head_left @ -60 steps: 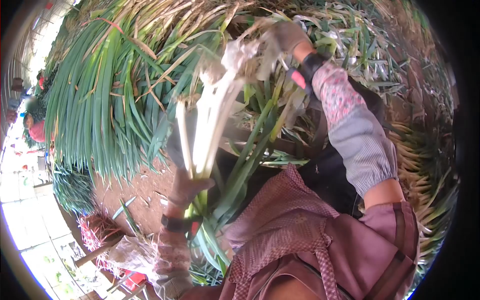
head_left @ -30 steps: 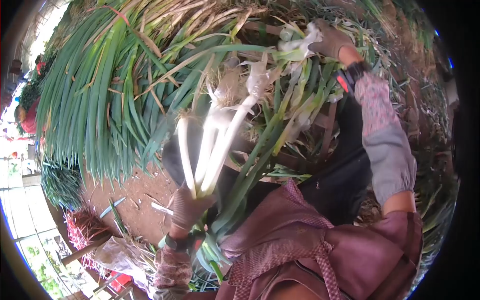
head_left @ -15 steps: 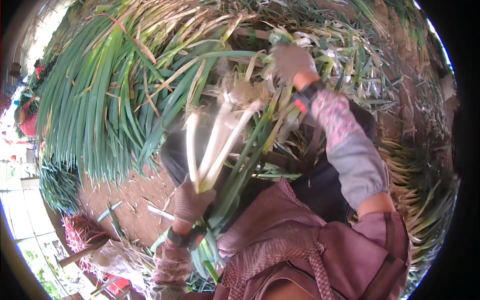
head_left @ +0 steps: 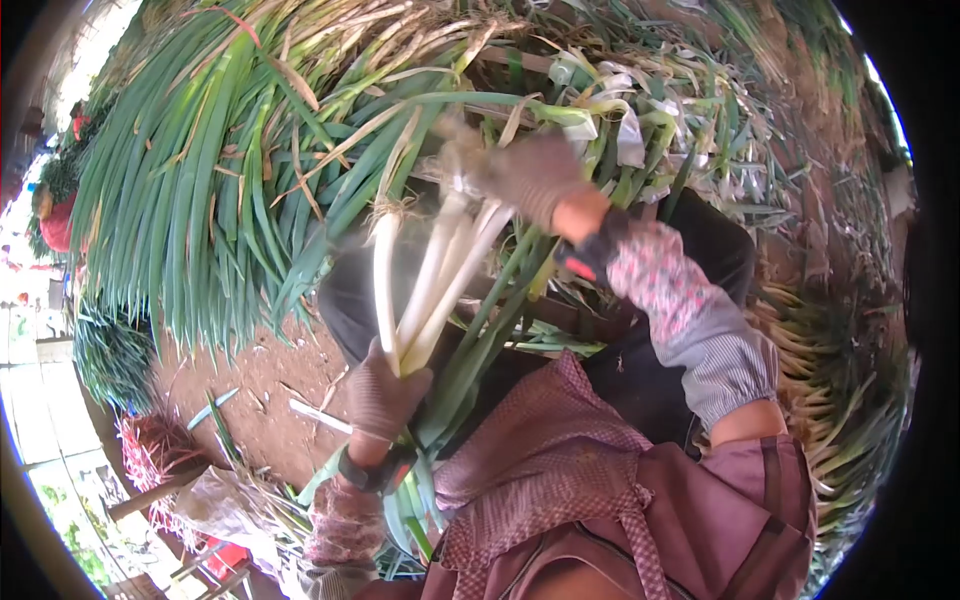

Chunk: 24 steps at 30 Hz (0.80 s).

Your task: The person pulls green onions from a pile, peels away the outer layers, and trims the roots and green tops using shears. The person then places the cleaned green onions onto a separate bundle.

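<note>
My left hand (head_left: 385,400), in a knit glove, is closed around several green onions (head_left: 440,275). Their white stems point up and away from me, and the green leaves hang down past my wrist. Roots (head_left: 393,207) still cling to the stem ends. My right hand (head_left: 540,175), gloved too, is at the root end of the stems. Motion blurs its fingers, so I cannot make out whether they grip the roots.
A big pile of green onions (head_left: 210,190) lies at left, with leaf scraps (head_left: 690,120) heaped at upper right. More onions (head_left: 820,390) line the right side. Red strings (head_left: 155,455) hang at lower left above bare soil (head_left: 270,390).
My right hand has moved left and down from the leaf scraps to the root end of the stems. My left hand keeps its hold on the green onions, almost in place.
</note>
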### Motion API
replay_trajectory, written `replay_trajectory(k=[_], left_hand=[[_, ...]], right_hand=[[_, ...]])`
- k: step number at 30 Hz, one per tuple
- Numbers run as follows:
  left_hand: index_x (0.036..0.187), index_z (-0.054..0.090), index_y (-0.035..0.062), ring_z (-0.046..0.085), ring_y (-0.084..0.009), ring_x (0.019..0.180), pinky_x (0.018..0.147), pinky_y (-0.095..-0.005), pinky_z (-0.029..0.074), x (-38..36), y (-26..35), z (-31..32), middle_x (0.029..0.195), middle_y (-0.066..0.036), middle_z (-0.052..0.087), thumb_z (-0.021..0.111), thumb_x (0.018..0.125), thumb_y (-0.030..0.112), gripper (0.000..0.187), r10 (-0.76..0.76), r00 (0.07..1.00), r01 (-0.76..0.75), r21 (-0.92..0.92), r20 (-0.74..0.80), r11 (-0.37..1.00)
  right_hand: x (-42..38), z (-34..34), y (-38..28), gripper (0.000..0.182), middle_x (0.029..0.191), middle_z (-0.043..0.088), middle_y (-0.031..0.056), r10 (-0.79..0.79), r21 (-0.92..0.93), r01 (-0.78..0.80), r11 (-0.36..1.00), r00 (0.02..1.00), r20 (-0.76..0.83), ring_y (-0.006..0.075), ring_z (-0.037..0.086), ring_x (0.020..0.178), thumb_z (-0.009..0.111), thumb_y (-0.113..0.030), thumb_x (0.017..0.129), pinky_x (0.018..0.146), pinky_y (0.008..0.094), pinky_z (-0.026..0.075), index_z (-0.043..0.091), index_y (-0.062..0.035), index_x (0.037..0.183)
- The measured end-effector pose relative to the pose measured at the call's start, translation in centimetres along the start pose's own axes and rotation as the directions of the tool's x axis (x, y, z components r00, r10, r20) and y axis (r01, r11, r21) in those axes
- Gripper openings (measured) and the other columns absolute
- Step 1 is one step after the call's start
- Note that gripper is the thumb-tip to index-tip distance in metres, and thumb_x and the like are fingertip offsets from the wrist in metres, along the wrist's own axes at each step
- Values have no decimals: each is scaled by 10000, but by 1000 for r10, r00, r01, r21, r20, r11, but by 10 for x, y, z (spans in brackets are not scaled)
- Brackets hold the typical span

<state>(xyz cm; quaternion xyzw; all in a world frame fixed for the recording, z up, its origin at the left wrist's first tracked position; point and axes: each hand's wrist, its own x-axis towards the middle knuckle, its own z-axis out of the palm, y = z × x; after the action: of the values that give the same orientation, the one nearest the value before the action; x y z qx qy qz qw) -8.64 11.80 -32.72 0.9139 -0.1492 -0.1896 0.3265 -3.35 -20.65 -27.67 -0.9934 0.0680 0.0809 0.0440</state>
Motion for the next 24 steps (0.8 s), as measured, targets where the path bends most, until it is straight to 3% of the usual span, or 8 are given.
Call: replay_trajectory(k=[4,9,11,14,16,19,21,24], left_hand=[[1173,582,6,680,-457,843,757,-494,553,-1,0,-1,902,-261,695,754,704,279,570,-9,1000,10,34,-29,999],[1163,579,12,676,-464,835,757,-499,553,1,9,4,878,-258,694,753,700,277,561,-43,999,47,139,-34,989],[1154,586,9,670,-474,839,764,-504,552,0,9,5,883,-270,689,747,700,281,553,-45,999,47,114,-20,992],[1148,599,0,693,-431,825,756,-472,562,5,6,2,894,-249,701,756,699,253,538,-13,1000,11,83,14,996],[1149,608,-9,708,-360,816,743,-429,568,2,0,0,907,-213,713,771,693,216,534,-1,999,4,-41,53,999],[1163,625,-20,660,-158,826,722,-309,552,7,-10,-11,945,-86,706,807,692,81,514,-39,989,76,-267,140,961],[1157,633,-14,649,-153,823,727,-303,548,8,-4,-21,952,-67,697,802,715,54,478,-80,978,155,-408,195,900],[1117,647,-7,623,-135,796,707,-289,539,10,-1,-28,934,-36,678,825,722,41,436,-106,975,192,-500,194,845]], right_hand=[[40,10,117,311,874,730,87,218,-91,-280,956,879,-423,276,708,724,548,-394,951,723,415,554,701,-195,1134],[-10,-27,29,363,850,724,97,92,100,-64,993,948,-305,297,706,737,566,-495,936,699,423,557,681,-233,1160],[-14,-25,-9,287,810,710,101,-35,124,43,991,997,-72,305,703,726,585,-422,924,673,428,560,700,-205,1072],[28,33,10,202,785,702,88,-98,29,107,994,971,-217,319,701,719,607,-327,892,664,440,562,706,-171,974],[40,29,47,184,836,712,81,99,-98,-150,984,911,-400,306,707,767,617,-273,866,672,445,564,719,-151,959],[30,18,123,224,1015,714,104,133,61,-119,991,843,-522,312,703,855,628,-264,860,746,449,565,726,-141,1020],[5,7,126,250,1112,703,120,168,98,-137,986,818,-550,319,697,913,632,-276,863,788,449,563,729,-132,1042],[-27,-10,83,313,1093,703,141,255,145,-222,964,929,-270,332,680,1012,590,-282,905,884,452,532,687,-154,1173]])
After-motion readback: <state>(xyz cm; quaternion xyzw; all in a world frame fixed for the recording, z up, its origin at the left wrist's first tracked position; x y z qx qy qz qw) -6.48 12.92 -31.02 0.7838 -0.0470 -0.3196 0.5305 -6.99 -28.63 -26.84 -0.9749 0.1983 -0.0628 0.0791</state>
